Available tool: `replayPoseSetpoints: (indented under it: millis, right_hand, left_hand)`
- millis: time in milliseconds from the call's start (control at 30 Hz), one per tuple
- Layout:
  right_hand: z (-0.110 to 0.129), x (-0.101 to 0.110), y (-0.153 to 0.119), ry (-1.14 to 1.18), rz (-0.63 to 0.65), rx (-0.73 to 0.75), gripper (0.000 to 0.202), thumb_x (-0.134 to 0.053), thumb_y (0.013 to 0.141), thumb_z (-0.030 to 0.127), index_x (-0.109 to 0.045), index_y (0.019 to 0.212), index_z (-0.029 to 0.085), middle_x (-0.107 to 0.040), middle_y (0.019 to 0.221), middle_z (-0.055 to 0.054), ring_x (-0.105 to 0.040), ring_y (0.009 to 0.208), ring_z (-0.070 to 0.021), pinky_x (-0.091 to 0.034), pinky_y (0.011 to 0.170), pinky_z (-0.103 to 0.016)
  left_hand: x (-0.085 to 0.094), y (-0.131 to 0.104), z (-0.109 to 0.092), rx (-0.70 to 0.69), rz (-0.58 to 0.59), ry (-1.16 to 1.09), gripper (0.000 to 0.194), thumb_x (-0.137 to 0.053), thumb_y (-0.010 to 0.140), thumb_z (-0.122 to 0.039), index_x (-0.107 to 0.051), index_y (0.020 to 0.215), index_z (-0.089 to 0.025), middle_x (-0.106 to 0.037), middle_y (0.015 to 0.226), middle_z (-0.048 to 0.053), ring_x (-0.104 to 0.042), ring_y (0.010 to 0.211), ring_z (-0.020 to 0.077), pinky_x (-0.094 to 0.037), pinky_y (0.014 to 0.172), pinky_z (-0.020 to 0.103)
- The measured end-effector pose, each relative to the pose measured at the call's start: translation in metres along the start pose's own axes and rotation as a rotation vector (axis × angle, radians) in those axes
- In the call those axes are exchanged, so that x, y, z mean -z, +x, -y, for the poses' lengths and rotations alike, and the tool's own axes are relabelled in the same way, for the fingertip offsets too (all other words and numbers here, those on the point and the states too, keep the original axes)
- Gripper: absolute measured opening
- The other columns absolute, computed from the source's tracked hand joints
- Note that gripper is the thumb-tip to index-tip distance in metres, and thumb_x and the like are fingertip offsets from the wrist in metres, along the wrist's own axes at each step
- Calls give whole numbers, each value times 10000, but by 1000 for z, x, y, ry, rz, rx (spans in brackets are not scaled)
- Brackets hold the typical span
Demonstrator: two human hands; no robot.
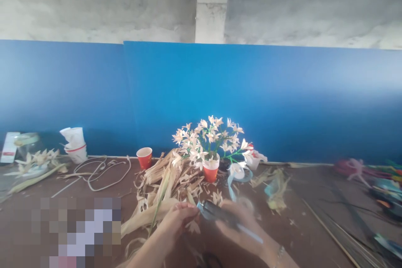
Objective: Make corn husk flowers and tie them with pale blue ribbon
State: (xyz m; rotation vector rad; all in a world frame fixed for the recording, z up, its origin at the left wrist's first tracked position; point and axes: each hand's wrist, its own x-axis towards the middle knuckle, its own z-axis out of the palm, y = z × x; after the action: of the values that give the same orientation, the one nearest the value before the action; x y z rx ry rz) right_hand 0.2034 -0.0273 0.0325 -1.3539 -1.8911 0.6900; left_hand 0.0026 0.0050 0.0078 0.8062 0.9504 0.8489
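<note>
My right hand (243,220), blurred and with a bracelet at the wrist, is wrapped round a dark hot glue gun (216,211). A pale glue stick (250,233) juts from its back end. The light-blue nozzle points left, close to the fingertips of my left hand (176,220). Those fingers are pinched together; what sits between them is too small to make out. Just below them shows a pale husk flower (193,226). Beyond my hands, a red paper cup (210,174) holds a bunch of cream flowers (212,134) on green stems.
Dried corn husks (160,171) lie piled left of the flower cup. An empty red cup (144,159), a white cable (108,176) and a cup with tissue (76,150) stand farther left. Blue ribbon (231,186) lies behind my right hand. Thin sticks (331,232) are at right.
</note>
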Motion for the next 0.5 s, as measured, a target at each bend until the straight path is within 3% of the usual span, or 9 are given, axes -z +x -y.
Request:
replayPoseSetpoints:
  millis: [200,500]
  right_hand:
    - [-11,-5,-7,110,-4,-48,191,-611,670,358,-675,739,192,-652,704,-33,-575,672,-188,-462,618,-252]
    - [-26,-23,-4,89,6,65,142,-552,731,280,-641,689,178,-628,680,-15,-576,640,-162,-459,619,-245]
  left_hand:
    - [-2,-1,0,17,12,-4,189,-707,559,-297,-586,580,-153,-601,535,-4,-553,566,132,-345,541,230]
    - [-3,-4,-1,51,13,11,152,-680,584,-267,-575,578,-158,-611,530,-12,-551,562,120,-328,534,218]
